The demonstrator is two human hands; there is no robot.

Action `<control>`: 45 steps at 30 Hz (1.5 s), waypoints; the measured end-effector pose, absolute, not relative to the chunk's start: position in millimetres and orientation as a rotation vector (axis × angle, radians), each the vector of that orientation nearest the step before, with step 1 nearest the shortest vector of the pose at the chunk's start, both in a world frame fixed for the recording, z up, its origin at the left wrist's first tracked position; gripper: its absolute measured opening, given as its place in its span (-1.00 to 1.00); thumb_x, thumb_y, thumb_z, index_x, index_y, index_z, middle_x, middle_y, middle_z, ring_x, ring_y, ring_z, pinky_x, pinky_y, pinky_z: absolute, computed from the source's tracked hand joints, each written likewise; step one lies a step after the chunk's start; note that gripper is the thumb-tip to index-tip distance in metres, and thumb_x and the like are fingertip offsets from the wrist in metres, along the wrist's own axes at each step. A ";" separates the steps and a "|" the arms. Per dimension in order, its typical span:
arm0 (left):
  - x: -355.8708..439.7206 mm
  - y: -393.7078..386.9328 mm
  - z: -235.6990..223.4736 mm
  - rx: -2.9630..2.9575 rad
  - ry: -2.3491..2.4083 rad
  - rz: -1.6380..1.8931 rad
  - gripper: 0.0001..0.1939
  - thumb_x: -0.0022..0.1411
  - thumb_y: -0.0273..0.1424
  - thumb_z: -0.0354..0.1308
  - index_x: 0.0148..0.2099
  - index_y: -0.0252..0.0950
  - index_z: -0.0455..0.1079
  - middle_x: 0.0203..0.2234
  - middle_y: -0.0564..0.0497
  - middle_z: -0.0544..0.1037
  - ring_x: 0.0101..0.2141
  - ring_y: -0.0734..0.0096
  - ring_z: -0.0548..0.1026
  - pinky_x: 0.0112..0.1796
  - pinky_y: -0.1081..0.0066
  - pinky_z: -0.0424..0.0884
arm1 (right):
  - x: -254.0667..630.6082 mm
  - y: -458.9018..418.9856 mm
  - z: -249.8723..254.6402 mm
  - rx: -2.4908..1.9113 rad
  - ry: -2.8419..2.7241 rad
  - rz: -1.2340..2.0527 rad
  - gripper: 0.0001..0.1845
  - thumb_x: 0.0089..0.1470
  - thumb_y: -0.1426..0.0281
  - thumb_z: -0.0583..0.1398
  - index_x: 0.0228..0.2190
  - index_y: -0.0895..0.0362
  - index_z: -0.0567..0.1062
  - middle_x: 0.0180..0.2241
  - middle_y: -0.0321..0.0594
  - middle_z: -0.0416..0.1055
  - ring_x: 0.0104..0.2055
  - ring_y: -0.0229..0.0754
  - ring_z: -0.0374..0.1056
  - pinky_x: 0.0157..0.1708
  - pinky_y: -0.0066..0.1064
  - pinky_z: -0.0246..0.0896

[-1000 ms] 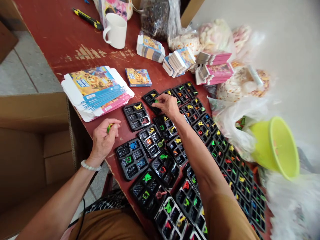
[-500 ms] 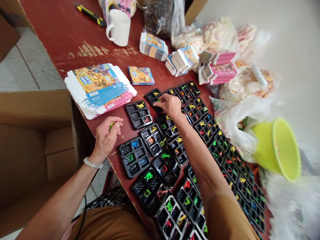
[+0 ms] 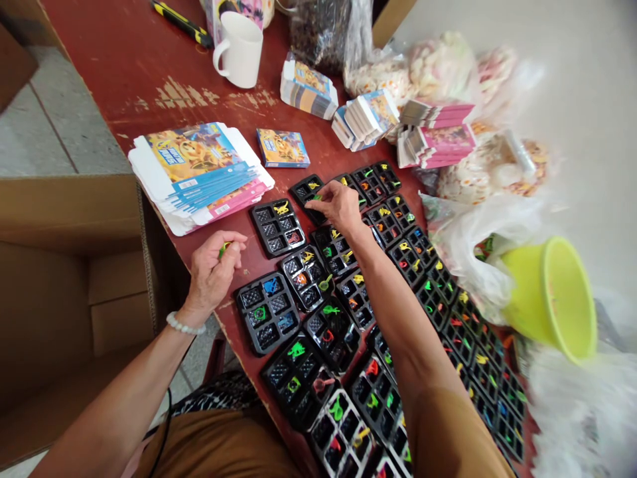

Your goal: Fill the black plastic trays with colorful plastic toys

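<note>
My left hand is curled closed over the table's near edge, with a small yellow-green plastic piece showing between its fingers. My right hand reaches to a black compartment tray in the far row. Its thumb and fingertips are pinched over a compartment beside a green piece; whether they grip that piece I cannot make out. Closer by lies a black tray with a yellow and a pink figure. Rows of such trays, holding small coloured plastic toys, run down the table under my right forearm.
Flattened printed cartons are stacked at the left edge, near one folded box. A white mug and a yellow-black cutter lie at the back. Card bundles, filled bags and a lime bucket line the right. An open carton stands left.
Both hands keep nearly the same places. My right-hand fingers have shifted very slightly over the far tray; the view has moved a little.
</note>
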State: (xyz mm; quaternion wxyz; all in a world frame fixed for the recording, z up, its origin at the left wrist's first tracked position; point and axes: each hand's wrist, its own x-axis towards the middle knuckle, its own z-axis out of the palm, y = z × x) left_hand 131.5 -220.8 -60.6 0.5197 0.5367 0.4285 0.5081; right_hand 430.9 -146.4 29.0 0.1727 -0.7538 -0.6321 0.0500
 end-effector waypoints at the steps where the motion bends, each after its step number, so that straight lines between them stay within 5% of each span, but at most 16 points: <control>1: 131.4 -220.9 -60.3 1.287 1.028 1.221 -0.78 0.37 -0.27 0.17 -0.07 -0.27 0.54 -0.37 -0.02 0.57 -0.57 0.50 0.41 -0.61 0.54 0.24 | 431.3 -146.4 29.7 -2.181 -1.801 0.096 -0.61 -0.06 0.14 0.56 -0.35 0.08 0.59 -0.38 -0.22 0.57 -0.32 -0.11 0.41 -0.31 -0.34 0.17; 8: 130.2 -221.6 -57.5 1.286 1.047 1.190 -0.79 0.36 -0.27 0.17 -0.07 -0.26 0.53 -0.38 -0.01 0.56 -0.57 0.50 0.41 -0.61 0.54 0.23 | 430.4 -148.7 35.0 -2.337 -1.863 -0.121 -0.43 0.04 -0.21 0.40 -0.44 0.06 0.57 -0.41 -0.09 0.53 -0.26 0.03 0.44 -0.28 -0.27 0.12; 15: 131.3 -220.7 -58.0 1.288 1.065 1.195 -0.79 0.36 -0.26 0.15 -0.09 -0.26 0.51 -0.37 -0.01 0.56 -0.55 0.48 0.43 -0.61 0.54 0.24 | 435.5 -148.9 37.5 -2.167 -1.785 0.009 -0.57 0.26 -0.01 0.34 -0.40 0.08 0.57 -0.44 -0.20 0.53 -0.36 -0.12 0.38 -0.29 -0.31 0.14; 21: 132.2 -220.6 -57.3 1.283 1.065 1.200 -0.80 0.35 -0.28 0.14 -0.11 -0.27 0.50 -0.38 -0.01 0.56 -0.53 0.48 0.44 -0.60 0.54 0.25 | 444.3 -160.6 43.8 -2.171 -1.908 0.091 -0.89 0.20 0.42 0.29 -0.28 0.12 0.67 -0.24 -0.15 0.62 -0.20 -0.07 0.47 -0.13 -0.27 0.31; 31: 130.7 -220.7 -58.1 1.324 1.078 1.193 -0.80 0.37 -0.27 0.13 -0.10 -0.25 0.50 -0.40 0.02 0.56 -0.56 0.49 0.41 -0.61 0.54 0.27 | 406.8 -171.9 48.2 -2.678 -1.918 -0.006 -0.68 0.24 0.33 0.19 -0.09 0.09 0.70 0.01 0.04 0.59 0.06 0.21 0.53 0.01 -0.06 0.43; 38: 131.0 -220.3 -59.9 1.348 1.064 1.215 -0.81 0.38 -0.29 0.12 -0.10 -0.25 0.50 -0.41 0.02 0.56 -0.58 0.51 0.41 -0.61 0.55 0.27 | 394.2 -168.8 44.7 -2.791 -1.861 -0.107 -0.56 0.33 0.42 0.04 -0.01 0.30 0.65 -0.01 0.31 0.57 0.08 0.29 0.53 0.04 0.01 0.41; 45: 131.9 -219.1 -64.5 1.342 1.061 1.233 -0.82 0.37 -0.31 0.12 -0.10 -0.25 0.49 -0.36 -0.01 0.58 -0.54 0.49 0.46 -0.60 0.56 0.29 | 368.3 -184.6 63.4 -2.488 -1.903 -0.034 -0.66 0.30 0.41 0.10 -0.13 0.17 0.69 -0.07 0.05 0.61 -0.08 0.02 0.52 -0.06 -0.20 0.37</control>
